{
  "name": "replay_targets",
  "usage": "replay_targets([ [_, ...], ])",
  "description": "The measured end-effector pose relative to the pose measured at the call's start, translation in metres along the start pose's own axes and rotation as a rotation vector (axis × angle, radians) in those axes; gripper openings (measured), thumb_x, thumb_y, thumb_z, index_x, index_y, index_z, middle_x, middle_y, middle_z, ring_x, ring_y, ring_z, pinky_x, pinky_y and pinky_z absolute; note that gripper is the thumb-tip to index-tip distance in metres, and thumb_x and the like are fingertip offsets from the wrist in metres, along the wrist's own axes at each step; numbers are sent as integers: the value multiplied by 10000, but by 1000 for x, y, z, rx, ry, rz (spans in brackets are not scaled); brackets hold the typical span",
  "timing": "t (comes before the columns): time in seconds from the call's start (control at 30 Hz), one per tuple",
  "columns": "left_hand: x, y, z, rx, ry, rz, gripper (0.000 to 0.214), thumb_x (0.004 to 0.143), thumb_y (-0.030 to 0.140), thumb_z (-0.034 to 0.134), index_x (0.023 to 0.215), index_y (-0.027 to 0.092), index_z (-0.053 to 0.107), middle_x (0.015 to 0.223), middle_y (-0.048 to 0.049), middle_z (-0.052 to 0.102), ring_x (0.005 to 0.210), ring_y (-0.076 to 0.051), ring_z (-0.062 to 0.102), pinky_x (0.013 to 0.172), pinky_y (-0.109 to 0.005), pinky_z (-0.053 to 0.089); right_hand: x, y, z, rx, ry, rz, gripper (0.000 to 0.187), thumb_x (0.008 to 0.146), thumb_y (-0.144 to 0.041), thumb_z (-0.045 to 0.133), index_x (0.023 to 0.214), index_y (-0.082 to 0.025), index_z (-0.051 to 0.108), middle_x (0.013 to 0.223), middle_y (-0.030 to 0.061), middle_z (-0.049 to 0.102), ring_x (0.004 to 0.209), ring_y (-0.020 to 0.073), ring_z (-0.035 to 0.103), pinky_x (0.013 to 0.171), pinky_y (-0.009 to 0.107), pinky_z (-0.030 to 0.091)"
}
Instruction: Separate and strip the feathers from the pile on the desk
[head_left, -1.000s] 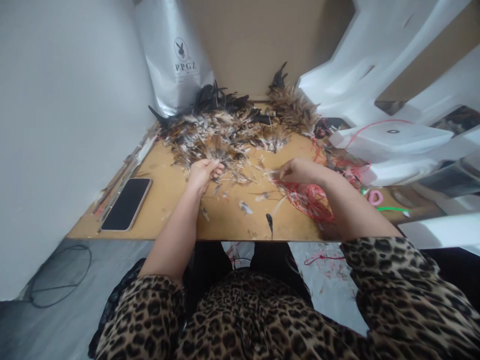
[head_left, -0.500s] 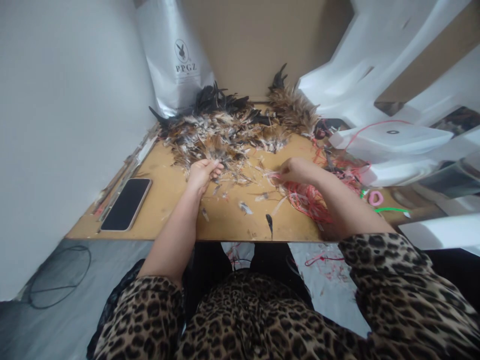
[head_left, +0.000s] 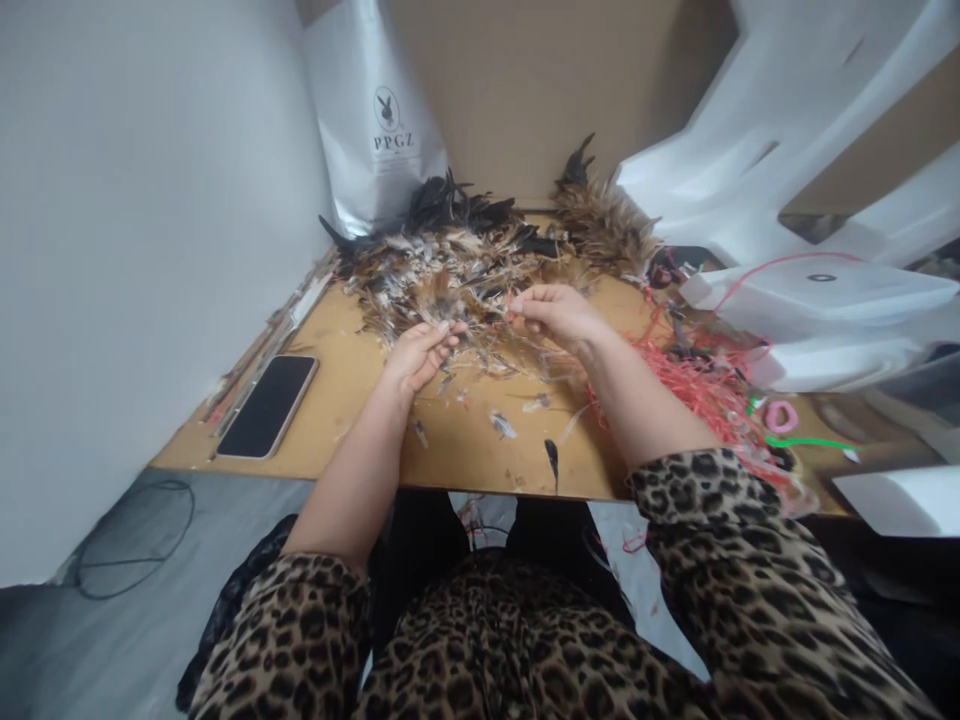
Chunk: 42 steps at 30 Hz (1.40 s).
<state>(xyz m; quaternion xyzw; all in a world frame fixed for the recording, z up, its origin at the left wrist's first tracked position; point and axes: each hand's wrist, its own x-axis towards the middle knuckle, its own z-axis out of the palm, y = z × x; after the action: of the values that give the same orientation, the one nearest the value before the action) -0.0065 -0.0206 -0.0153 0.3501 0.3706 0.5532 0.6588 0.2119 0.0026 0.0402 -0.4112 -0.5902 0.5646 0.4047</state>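
My left hand [head_left: 422,355] pinches the quill end of a brown feather [head_left: 440,300] at the near edge of a loose feather pile [head_left: 420,262]. Thumb and forefinger are pressed together. To its right, my right hand [head_left: 555,315] is raised above the table with its fingertips closed on a thin red string [head_left: 512,300]. Beneath my right forearm lies a tangle of red strings [head_left: 694,385]. Small loose feathers, one of them a dark feather [head_left: 552,458], are scattered on the tabletop in front of me.
A phone [head_left: 268,405] lies on the left of the wooden table [head_left: 360,440]. A silver bag [head_left: 375,190] stands behind the feathers, near a brown feather bunch [head_left: 604,225]. White boxes [head_left: 817,285], a pink ring [head_left: 781,415] and a green strip [head_left: 810,442] are on the right.
My right hand has moved from the red strings up and left, closer to my left hand, and now has a red string in its fingertips. The view has shifted slightly.
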Motion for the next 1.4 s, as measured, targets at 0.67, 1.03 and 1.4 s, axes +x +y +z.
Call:
replay_targets([
  [0.67, -7, -9, 6, 5, -297, -160, 125, 731, 118, 602, 832, 54, 640, 947, -135, 665, 642, -82, 632, 523, -120, 471, 1, 30, 19, 481, -144, 181, 69, 735, -184, 612, 748, -118, 597, 665, 47, 668, 468, 45, 536, 408, 123, 408],
  [1.03, -6, 1, 4, -203, -166, -126, 80, 755, 65, 556, 746, 62, 636, 716, -53, 634, 553, -25, 564, 490, -79, 450, -5, 17, 3, 384, -214, 120, 173, 685, -261, 661, 722, -153, 530, 483, -69, 460, 365, 10, 314, 358, 138, 245],
  [1.4, -7, 4, 2, -265, -147, -150, 110, 787, 68, 514, 755, 61, 620, 741, -60, 618, 554, -21, 554, 470, -70, 443, -23, -4, -91, -1260, 125, 177, 141, 611, -302, 624, 582, -164, 634, 547, 60, 598, 566, 171, 545, 528, 271, 375],
])
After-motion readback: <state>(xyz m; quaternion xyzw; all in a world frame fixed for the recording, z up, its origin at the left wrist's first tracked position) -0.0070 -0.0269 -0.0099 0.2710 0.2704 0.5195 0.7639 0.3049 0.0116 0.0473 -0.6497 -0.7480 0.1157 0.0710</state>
